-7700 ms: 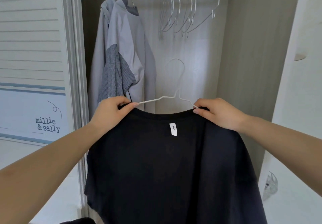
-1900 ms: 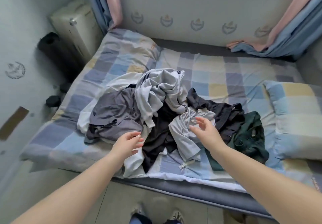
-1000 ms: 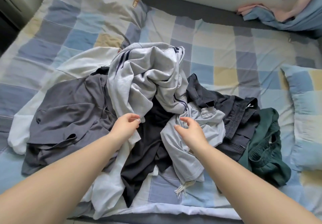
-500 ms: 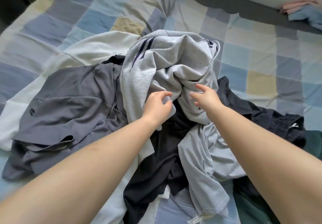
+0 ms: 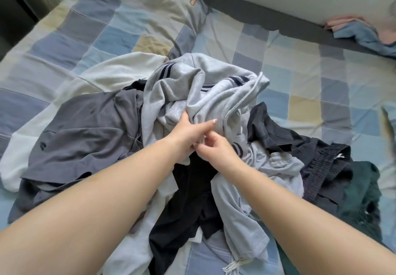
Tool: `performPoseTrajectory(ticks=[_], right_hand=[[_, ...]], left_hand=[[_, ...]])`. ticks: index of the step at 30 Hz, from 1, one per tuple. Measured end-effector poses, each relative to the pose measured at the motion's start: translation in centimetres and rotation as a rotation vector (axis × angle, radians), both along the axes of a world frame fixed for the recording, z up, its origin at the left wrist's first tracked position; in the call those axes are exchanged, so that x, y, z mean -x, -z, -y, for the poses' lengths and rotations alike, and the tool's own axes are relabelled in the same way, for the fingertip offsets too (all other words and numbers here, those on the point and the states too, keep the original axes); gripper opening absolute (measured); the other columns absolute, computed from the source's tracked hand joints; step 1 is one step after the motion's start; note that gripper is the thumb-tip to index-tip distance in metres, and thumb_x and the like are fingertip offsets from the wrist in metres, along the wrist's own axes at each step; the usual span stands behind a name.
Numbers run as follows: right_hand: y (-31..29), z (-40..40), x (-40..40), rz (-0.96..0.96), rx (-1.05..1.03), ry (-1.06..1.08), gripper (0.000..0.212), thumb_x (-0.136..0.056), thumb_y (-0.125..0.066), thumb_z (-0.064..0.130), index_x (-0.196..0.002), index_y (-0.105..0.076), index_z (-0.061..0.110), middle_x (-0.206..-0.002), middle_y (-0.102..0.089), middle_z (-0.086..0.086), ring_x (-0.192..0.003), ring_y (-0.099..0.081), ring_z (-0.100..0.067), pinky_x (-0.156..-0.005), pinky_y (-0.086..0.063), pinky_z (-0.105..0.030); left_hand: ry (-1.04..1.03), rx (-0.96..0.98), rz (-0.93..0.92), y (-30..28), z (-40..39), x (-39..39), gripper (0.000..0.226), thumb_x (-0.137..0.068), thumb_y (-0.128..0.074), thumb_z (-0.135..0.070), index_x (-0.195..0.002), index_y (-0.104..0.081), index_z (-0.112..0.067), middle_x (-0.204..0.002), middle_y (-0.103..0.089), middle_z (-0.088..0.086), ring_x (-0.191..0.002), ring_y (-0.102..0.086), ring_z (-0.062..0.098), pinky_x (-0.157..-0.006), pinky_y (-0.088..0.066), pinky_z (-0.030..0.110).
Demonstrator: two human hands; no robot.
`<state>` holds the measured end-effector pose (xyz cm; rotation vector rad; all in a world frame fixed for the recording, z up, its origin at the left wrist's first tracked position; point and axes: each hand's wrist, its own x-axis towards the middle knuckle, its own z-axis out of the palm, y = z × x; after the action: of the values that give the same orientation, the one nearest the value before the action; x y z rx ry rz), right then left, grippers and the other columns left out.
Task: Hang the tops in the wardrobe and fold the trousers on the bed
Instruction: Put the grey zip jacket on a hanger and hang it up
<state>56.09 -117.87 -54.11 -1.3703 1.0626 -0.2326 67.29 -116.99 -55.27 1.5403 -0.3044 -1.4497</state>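
Left hand (image 5: 188, 131) grips a bunched fold of the light grey garment with navy stripes (image 5: 205, 95), thumb on one side and index finger extended along the cloth toward the right. Right hand (image 5: 216, 148), touching the left hand just below it, has its fingers curled in a pinch on a lower edge of the same grey garment; the exact point of contact is hidden between the two hands.

The grey garment sits crumpled on top of the clothes pile, at the pile's middle. Left of the grey garment lies a dark grey top (image 5: 85, 131), spread fairly flat. Behind that and partly under it lies a white garment (image 5: 120, 69). Directly below the hands, a black garment (image 5: 188, 202) runs toward the near edge of the bed (image 5: 300, 65). Right of the black garment lies a pale grey piece with a drawstring (image 5: 242, 210), its cord ends frayed at the near end. Further right of the grey garment are dark navy trousers with an elastic waistband (image 5: 317, 163), and beyond them a dark green garment (image 5: 360, 199).

All rest on the checked bedsheet. A checked pillow (image 5: 132, 13) lies behind the pile, to the left.
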Motion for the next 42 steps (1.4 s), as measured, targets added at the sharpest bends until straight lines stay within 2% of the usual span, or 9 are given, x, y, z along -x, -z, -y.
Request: performPoseTrajectory(ticks=[4,9,13,17,21,24,31,37,42], right_hand=[[-1.7,-2.2,1.3,-0.014,0.088,-0.025,0.022,-0.087,-0.065,0.013,-0.105,-0.064,0.026,-0.080,-0.061,0.007,-0.074,-0.055,-0.004,-0.077,-0.046,-0.019],[-4.2,-1.2,3.0,-0.115,0.247,0.610,0.042,-0.081,-0.073,0.025,-0.116,-0.052,0.015,-0.118,-0.053,-0.005,-0.102,-0.054,-0.012,-0.094,-0.044,-0.029],[-8.6,-1.1,2.8,0.064,0.135,0.333,0.028,-0.082,-0.068,0.016,-0.107,-0.058,0.022,-0.109,-0.066,0.004,-0.100,-0.060,-0.009,-0.084,-0.048,-0.013],[-14.3,-2.3,1.7,0.345,-0.049,0.246,0.029,-0.081,-0.064,0.013,-0.109,-0.057,0.018,-0.108,-0.068,-0.005,-0.106,-0.063,-0.018,-0.088,-0.052,-0.032],[-23.4,-3.2,-0.1,0.713,-0.238,0.250,0.033,-0.083,-0.061,0.019,-0.111,-0.055,0.002,-0.094,-0.064,-0.013,-0.091,-0.062,-0.024,-0.073,-0.052,-0.032],[-29.0,-3.5,-1.0,0.839,-0.244,0.219,0.015,-0.090,-0.057,0.018,-0.100,-0.059,0.007,-0.085,-0.055,-0.011,-0.081,-0.052,-0.022,-0.070,-0.053,-0.035],[-40.3,-5.9,-0.7,0.845,-0.068,0.280,0.016,-0.099,-0.046,0.008,-0.087,-0.058,0.005,-0.084,-0.056,-0.012,-0.088,-0.056,-0.023,-0.084,-0.055,-0.038],[-47.4,-8.8,-0.4,0.899,0.082,0.323,0.019,-0.096,-0.047,0.001,-0.080,-0.056,0.004,-0.063,-0.060,-0.002,-0.063,-0.063,-0.009,-0.080,-0.055,-0.036],[-54.6,-11.2,0.6,0.932,0.227,0.298,0.026,-0.094,-0.048,-0.002,-0.119,-0.054,-0.007,-0.108,-0.058,-0.017,-0.101,-0.059,-0.023,-0.092,-0.053,-0.041]], left_hand=[[-0.101,-0.018,0.113,-1.4,-2.0,-0.3,0.029,-0.087,-0.053,0.000,-0.113,-0.059,-0.011,-0.099,-0.068,0.014,-0.078,-0.067,0.020,-0.064,-0.056,0.026],[-0.079,0.038,0.093,-3.9,-4.6,-0.6,0.006,-0.092,-0.060,-0.016,-0.096,-0.064,-0.016,-0.089,-0.073,0.008,-0.083,-0.070,0.020,-0.070,-0.057,0.029],[-0.022,0.114,0.051,-8.0,-7.0,-1.2,0.017,-0.092,-0.061,-0.020,-0.104,-0.065,-0.009,-0.089,-0.074,0.008,-0.080,-0.071,0.016,-0.064,-0.055,0.024],[0.110,0.138,0.170,-13.3,-8.7,-2.7,0.024,-0.094,-0.058,-0.023,-0.111,-0.064,-0.007,-0.103,-0.071,0.012,-0.095,-0.068,0.021,-0.084,-0.054,0.034],[0.158,0.193,0.372,-21.4,-9.0,-3.7,0.015,-0.093,-0.060,-0.027,-0.104,-0.067,-0.018,-0.101,-0.072,0.003,-0.091,-0.068,0.009,-0.082,-0.055,0.026],[0.108,0.212,0.387,-25.7,-9.1,-4.0,0.021,-0.094,-0.058,-0.029,-0.107,-0.065,-0.014,-0.109,-0.070,0.011,-0.102,-0.066,0.024,-0.092,-0.052,0.040],[-0.108,0.385,0.741,-36.1,-13.2,-2.5,0.037,-0.094,-0.051,-0.042,-0.121,-0.056,-0.017,-0.110,-0.060,-0.005,-0.086,-0.053,-0.007,-0.066,-0.039,0.002],[0.065,0.626,0.774,-41.3,-16.6,2.6,0.029,-0.086,-0.067,-0.034,-0.107,-0.050,-0.040,-0.102,-0.062,-0.016,-0.093,-0.061,-0.005,-0.077,-0.050,0.015],[-0.032,0.662,0.635,-45.7,-15.7,5.1,0.014,-0.089,-0.061,-0.018,-0.102,-0.063,-0.019,-0.097,-0.071,-0.001,-0.090,-0.067,0.016,-0.078,-0.053,0.031]])
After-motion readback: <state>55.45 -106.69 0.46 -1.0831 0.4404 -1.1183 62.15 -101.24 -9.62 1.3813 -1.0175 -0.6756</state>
